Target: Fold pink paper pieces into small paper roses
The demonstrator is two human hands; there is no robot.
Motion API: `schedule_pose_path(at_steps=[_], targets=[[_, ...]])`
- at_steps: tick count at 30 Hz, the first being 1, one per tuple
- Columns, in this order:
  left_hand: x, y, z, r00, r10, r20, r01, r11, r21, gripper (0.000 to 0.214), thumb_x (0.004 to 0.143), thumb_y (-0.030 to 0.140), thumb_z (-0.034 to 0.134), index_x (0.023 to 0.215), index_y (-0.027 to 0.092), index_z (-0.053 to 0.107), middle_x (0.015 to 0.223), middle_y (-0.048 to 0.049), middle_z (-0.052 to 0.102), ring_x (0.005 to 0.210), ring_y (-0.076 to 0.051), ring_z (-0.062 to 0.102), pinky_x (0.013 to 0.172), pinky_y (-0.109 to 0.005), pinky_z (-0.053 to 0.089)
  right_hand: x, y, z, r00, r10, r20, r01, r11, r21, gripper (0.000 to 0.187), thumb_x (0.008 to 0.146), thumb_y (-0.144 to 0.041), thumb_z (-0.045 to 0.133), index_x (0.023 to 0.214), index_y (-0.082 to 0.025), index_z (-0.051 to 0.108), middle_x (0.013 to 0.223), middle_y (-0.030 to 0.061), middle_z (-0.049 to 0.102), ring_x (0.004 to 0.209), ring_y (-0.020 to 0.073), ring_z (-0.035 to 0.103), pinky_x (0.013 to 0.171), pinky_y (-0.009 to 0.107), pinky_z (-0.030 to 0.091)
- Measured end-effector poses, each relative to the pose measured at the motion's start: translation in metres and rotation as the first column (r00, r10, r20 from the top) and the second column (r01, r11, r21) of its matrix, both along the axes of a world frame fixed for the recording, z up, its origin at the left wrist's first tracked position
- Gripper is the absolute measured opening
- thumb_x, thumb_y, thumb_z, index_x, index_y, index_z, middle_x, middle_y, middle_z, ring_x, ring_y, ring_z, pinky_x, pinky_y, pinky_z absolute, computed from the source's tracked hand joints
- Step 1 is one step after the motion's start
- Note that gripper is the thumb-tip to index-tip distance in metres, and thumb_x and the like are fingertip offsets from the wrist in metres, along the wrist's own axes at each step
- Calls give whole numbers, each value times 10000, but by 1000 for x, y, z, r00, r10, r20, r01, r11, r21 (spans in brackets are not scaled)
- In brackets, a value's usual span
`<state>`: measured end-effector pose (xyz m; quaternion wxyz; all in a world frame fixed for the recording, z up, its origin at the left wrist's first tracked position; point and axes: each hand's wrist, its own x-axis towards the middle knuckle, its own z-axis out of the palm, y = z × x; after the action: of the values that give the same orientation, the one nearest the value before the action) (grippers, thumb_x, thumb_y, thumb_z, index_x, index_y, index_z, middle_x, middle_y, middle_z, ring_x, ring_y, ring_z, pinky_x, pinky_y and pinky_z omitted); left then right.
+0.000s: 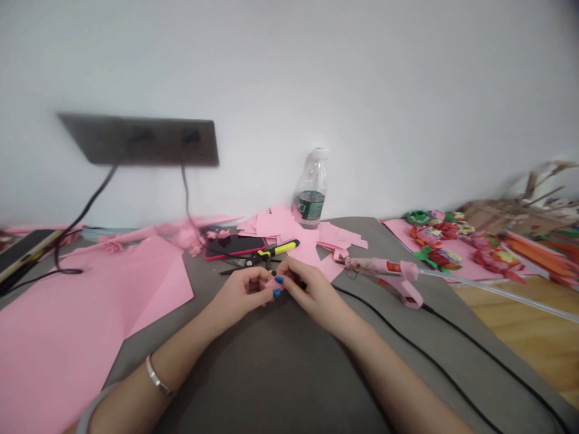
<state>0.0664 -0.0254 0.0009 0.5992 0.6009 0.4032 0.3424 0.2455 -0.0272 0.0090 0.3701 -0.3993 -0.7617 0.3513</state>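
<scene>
**Fiddly two-handed pinch going on here**

The left hand (pixel 244 290) and right hand (pixel 310 292) are both curled closed, gripping a small piece of pink paper (pixel 272 283) between them, just above the grey bench (pixel 266 367). Right behind sit yellow-handled cutters (pixel 275 248) and a red-cased smartphone (pixel 235 246), with a pink hot glue gun (pixel 384 268) off to the right.

We look out from the person's head, facing forward and down, with the left hand (pixel 242 295) and right hand (pixel 312 295) close below us. The grey tabletop (pixel 452 361) slants away from us, and the white wall (pixel 362 90) stands farther off beyond it.
</scene>
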Motion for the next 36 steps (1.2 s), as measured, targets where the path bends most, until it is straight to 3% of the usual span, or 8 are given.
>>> schedule_pose_path(at_steps=[8, 13, 19, 24, 28, 36], targets=[[1, -2, 2, 993, 79, 89, -83, 996, 36, 349, 777, 474, 707, 671, 164, 586, 628, -4, 607, 602, -124, 570, 526, -205, 436, 0, 2, -3, 991, -51, -120, 43, 997, -66, 86, 895, -266, 562, 918, -200, 613, 750, 12, 649, 658, 147, 590, 593, 256, 428], [1, -1, 1, 987, 108, 115, -104, 994, -36, 299, 779, 447, 709, 738, 151, 704, 728, -41, 689, 672, -141, 643, 614, -225, 500, 1, 5, -6, 985, -90, -146, 76, 992, -101, 104, 874, -261, 560, 882, -190, 637, 721, 8, 631, 612, 137, 555, 564, 257, 415], [1, -1, 1, 978, 168, 122, -152, 980, -129, 277, 756, 392, 738, 896, 154, 746, 846, -96, 769, 813, -218, 728, 639, -250, 531, 1, 7, -8, 987, -138, -89, 142, 989, 41, 86, 862, -213, 582, 861, -200, 667, 742, 24, 637, 633, 146, 563, 567, 265, 434], [1, 0, -4, 967, 184, 174, -163, 978, -131, 357, 761, 452, 725, 956, 154, 746, 957, -111, 771, 838, -234, 737, 640, -264, 549, 0, 7, -10, 992, -123, -33, 127, 981, 145, 93, 838, -211, 648, 929, -209, 665, 782, 32, 627, 672, 155, 575, 554, 260, 447], [1, 1, -6, 964, 179, 198, -152, 978, -145, 387, 770, 483, 712, 975, 156, 742, 956, -107, 769, 835, -224, 737, 657, -260, 552, 0, 7, -10, 991, -133, -8, 132, 978, 163, 167, 816, -119, 618, 949, -214, 652, 806, 30, 618, 675, 152, 568, 557, 258, 448], [0, 0, -4, 968, 174, 179, -150, 979, -139, 346, 751, 388, 761, 1008, 161, 716, 992, -96, 765, 853, -189, 717, 720, -254, 542, 0, 7, -11, 991, -133, -29, 136, 976, 169, 180, 831, -87, 561, 938, -212, 633, 851, 40, 630, 697, 155, 589, 602, 267, 474]])
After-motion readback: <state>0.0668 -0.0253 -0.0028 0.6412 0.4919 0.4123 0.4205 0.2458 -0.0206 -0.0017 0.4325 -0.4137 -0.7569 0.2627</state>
